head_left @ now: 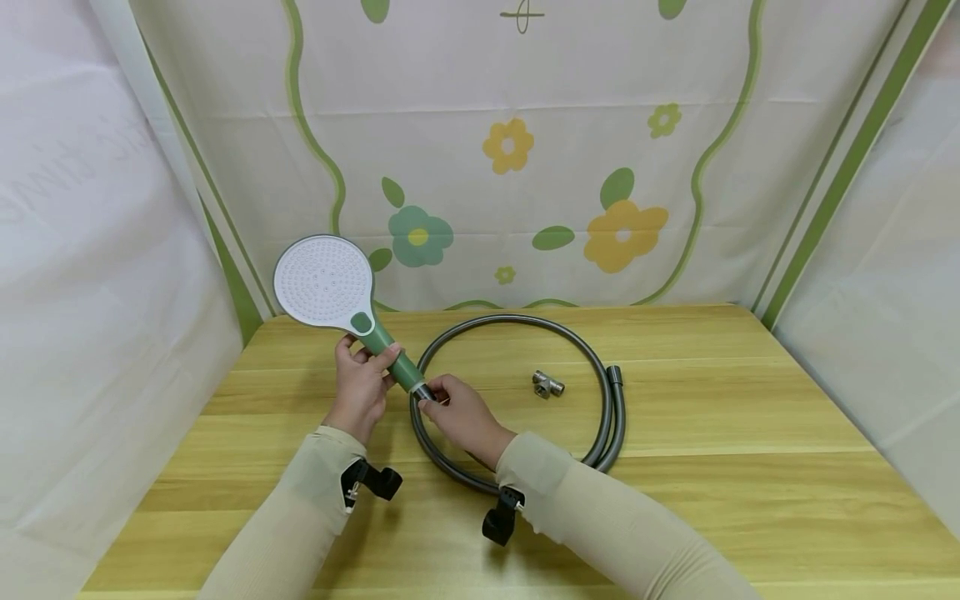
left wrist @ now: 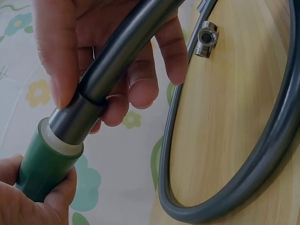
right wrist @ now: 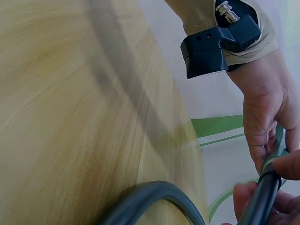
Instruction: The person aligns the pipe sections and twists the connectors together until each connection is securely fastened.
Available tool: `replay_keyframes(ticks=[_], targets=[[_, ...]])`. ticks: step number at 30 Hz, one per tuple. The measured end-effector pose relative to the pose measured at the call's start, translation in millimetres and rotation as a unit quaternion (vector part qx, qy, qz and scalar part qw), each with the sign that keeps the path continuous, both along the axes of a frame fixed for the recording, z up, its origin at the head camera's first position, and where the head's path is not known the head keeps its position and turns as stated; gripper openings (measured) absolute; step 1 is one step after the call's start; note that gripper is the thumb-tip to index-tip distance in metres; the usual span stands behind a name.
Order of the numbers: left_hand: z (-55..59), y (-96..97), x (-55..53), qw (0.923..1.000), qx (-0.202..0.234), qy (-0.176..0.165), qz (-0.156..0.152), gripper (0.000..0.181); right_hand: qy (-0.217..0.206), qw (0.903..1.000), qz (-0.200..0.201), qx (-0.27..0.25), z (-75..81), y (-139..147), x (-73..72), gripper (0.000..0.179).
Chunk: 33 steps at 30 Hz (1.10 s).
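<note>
My left hand (head_left: 360, 385) grips the green handle of a shower head (head_left: 322, 282), whose round white spray face is tilted up toward the head camera. At the lower end of that handle, my right hand (head_left: 467, 418) pinches the dark end nut (left wrist: 75, 119) of a grey shower hose (left wrist: 126, 44). In the left wrist view the nut sits against the white collar (left wrist: 61, 143) at the handle's end, in line with it. From there the hose runs past the right palm and loops in a wide ring on the table.
Inside the hose ring lies a small metal tee fitting (head_left: 547, 384) on the wooden table (head_left: 712, 467). The hose's other end (head_left: 615, 377) rests at the ring's right side. Patterned fabric walls (head_left: 465, 83) stand behind and on both sides.
</note>
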<state>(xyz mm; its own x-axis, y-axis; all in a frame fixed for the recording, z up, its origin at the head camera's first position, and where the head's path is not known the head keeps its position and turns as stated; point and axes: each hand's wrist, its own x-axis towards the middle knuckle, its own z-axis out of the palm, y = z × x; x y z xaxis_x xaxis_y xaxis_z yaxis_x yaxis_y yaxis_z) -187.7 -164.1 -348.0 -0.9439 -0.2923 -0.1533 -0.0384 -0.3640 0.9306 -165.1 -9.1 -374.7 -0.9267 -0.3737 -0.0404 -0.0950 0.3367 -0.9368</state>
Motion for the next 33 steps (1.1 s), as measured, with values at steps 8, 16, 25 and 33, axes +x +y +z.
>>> replay_keyframes(ticks=[8,16,25,33], targets=[[-0.4,0.2,0.2,1.0000,0.001,0.000,-0.003,0.080,-0.037,0.9983,0.010,-0.043,-1.5,-0.5,-0.8,0.028],[-0.9,0.6,-0.7,1.0000,0.003,0.001,0.000,0.080,-0.072,0.9934,0.020,-0.087,-0.9,-1.2,-3.6,0.031],[-1.0,-0.2,-0.7,1.0000,0.000,-0.002,-0.003,0.080,-0.079,0.9934,0.018,-0.081,1.2,-1.0,-2.0,0.032],[-0.6,-0.3,-0.8,1.0000,-0.002,-0.003,-0.002,0.079,-0.069,0.9965,0.015,-0.044,2.5,2.6,-2.9,0.040]])
